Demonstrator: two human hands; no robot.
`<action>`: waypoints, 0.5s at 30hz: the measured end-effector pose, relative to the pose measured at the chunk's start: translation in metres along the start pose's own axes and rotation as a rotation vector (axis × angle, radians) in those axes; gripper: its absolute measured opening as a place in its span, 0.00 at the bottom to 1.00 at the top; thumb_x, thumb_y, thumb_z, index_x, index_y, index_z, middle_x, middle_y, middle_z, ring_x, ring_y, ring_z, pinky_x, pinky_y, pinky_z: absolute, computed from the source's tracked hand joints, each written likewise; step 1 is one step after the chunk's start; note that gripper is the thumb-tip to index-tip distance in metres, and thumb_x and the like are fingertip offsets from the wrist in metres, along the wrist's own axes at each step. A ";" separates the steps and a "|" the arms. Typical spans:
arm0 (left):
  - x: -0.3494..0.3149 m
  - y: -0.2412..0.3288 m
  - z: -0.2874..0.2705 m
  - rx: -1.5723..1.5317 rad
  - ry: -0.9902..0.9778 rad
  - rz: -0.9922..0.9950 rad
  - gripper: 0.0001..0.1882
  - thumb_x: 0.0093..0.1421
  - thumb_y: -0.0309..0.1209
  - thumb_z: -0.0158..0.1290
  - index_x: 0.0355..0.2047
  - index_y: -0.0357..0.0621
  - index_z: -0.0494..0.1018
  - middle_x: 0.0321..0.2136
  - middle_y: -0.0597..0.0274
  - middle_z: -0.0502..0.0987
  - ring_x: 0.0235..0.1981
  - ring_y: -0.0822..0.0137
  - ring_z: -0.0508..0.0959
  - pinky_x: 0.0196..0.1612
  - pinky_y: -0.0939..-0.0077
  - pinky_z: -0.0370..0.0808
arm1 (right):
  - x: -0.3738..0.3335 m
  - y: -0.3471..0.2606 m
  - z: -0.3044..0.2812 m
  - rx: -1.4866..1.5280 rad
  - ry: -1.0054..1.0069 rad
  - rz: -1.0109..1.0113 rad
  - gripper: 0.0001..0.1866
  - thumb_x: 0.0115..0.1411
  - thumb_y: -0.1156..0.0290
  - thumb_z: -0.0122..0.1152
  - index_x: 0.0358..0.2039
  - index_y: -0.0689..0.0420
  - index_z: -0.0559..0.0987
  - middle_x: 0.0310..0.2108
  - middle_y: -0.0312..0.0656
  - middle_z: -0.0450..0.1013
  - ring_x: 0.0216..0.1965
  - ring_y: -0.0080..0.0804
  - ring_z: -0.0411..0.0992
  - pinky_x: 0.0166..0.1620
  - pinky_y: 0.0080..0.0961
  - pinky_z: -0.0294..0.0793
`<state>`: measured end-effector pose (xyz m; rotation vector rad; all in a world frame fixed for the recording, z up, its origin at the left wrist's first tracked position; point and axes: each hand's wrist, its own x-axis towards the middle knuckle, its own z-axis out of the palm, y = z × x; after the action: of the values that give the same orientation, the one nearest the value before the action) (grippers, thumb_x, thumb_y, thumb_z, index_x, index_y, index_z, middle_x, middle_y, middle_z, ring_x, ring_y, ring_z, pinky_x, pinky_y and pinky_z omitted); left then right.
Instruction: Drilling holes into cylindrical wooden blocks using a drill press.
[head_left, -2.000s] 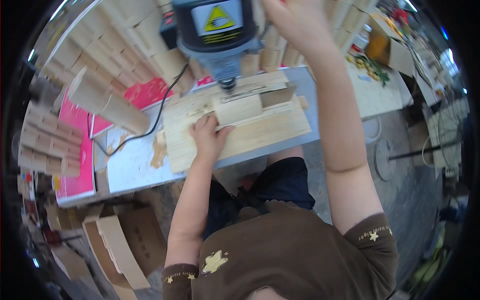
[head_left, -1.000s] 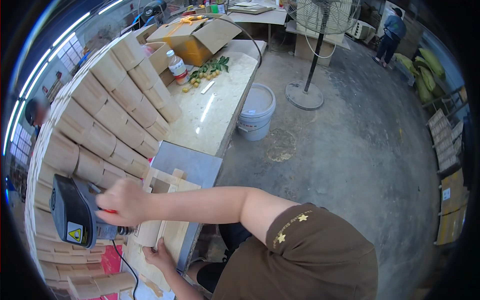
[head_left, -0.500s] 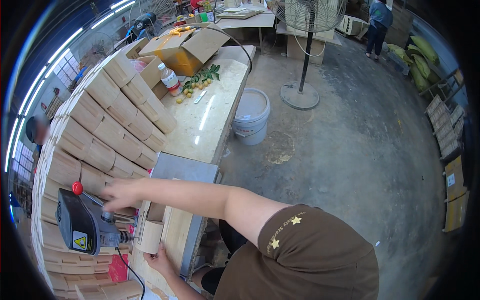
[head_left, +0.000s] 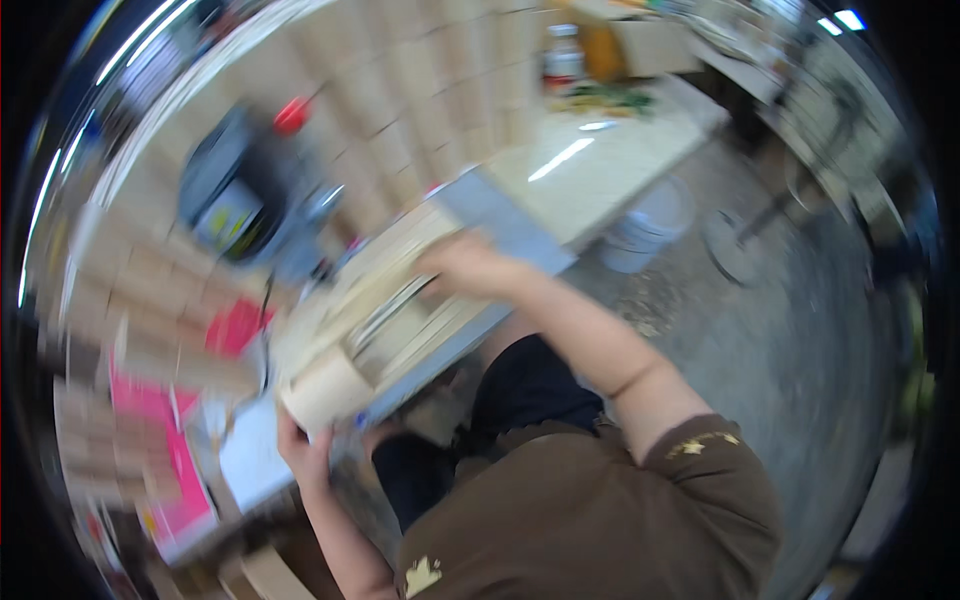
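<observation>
A pale wooden block with a rounded end (head_left: 325, 388) lies at the near left of a wooden board (head_left: 375, 262) on the bench. My left hand (head_left: 303, 447) is closed around its near end, thumb and fingers against the curved face. My right hand (head_left: 465, 265) is over the board's far part, above a long narrow piece; its fingers are smeared by motion, so what they hold does not show. Beyond the board stands a dark grey drill press (head_left: 235, 190) with a red-knobbed lever (head_left: 292, 116). The whole picture is blurred.
Stacked wooden blocks (head_left: 400, 100) form a wall behind the drill. On the pale tabletop (head_left: 590, 180) at the far right are a bottle (head_left: 562, 58) and leafy fruit (head_left: 600, 100). A white bucket (head_left: 645, 225) stands on the floor. Pink sheets (head_left: 185, 480) lie at left.
My view has swung, shifting the scene. My right hand has left the drill lever area and come down over the board. The rounded block is away from the drill, with my left hand on it.
</observation>
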<state>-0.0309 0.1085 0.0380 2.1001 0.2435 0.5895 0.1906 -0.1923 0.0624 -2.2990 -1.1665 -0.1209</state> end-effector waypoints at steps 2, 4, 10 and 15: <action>-0.008 0.002 -0.030 -0.206 0.079 -0.212 0.14 0.48 0.26 0.59 0.36 0.34 0.74 0.31 0.66 0.75 0.31 0.76 0.72 0.34 0.81 0.69 | -0.003 -0.008 -0.008 -0.012 0.022 -0.037 0.14 0.45 0.66 0.66 0.33 0.56 0.78 0.32 0.45 0.74 0.38 0.46 0.71 0.41 0.37 0.70; -0.006 0.004 -0.043 -0.347 0.165 -0.343 0.17 0.51 0.32 0.58 0.37 0.31 0.75 0.29 0.63 0.77 0.30 0.75 0.74 0.31 0.82 0.69 | -0.006 -0.018 -0.007 -0.023 -0.016 -0.033 0.14 0.47 0.67 0.64 0.36 0.56 0.78 0.35 0.45 0.74 0.41 0.45 0.70 0.45 0.39 0.68; 0.006 0.053 -0.018 -0.523 0.171 -0.686 0.19 0.50 0.41 0.61 0.20 0.35 0.73 0.13 0.66 0.69 0.11 0.79 0.63 0.14 0.85 0.56 | -0.005 -0.046 -0.003 0.054 -0.074 -0.059 0.14 0.48 0.67 0.64 0.35 0.57 0.77 0.33 0.41 0.73 0.40 0.42 0.69 0.45 0.36 0.66; 0.005 0.044 -0.003 -0.495 0.164 -0.711 0.20 0.49 0.43 0.62 0.18 0.38 0.72 0.12 0.68 0.69 0.10 0.80 0.62 0.12 0.85 0.55 | -0.005 -0.044 0.001 0.084 -0.043 -0.042 0.13 0.48 0.68 0.63 0.35 0.56 0.77 0.33 0.40 0.73 0.40 0.41 0.69 0.44 0.35 0.65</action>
<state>-0.0304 0.0874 0.0769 1.3591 0.8081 0.3368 0.1538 -0.1747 0.0795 -2.2150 -1.2180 -0.0377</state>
